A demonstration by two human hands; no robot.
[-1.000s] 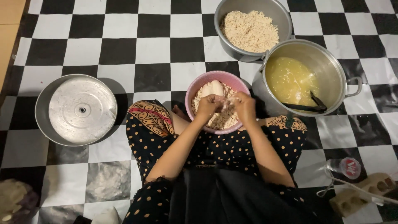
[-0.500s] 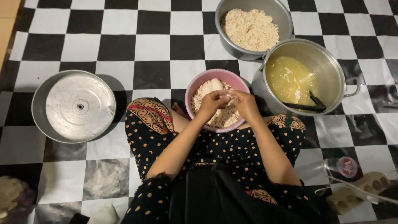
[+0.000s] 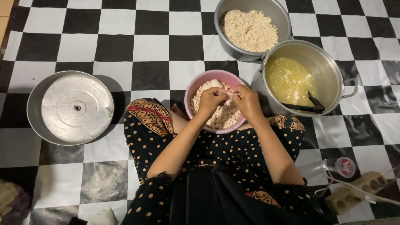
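The pale meat piece [image 3: 230, 95] is gripped between the fingers of the left hand [image 3: 211, 100] and right hand [image 3: 246, 101] over the pink bowl [image 3: 196, 85], centre frame; compared with a second ago, little has shifted, so shredding appears ongoing.
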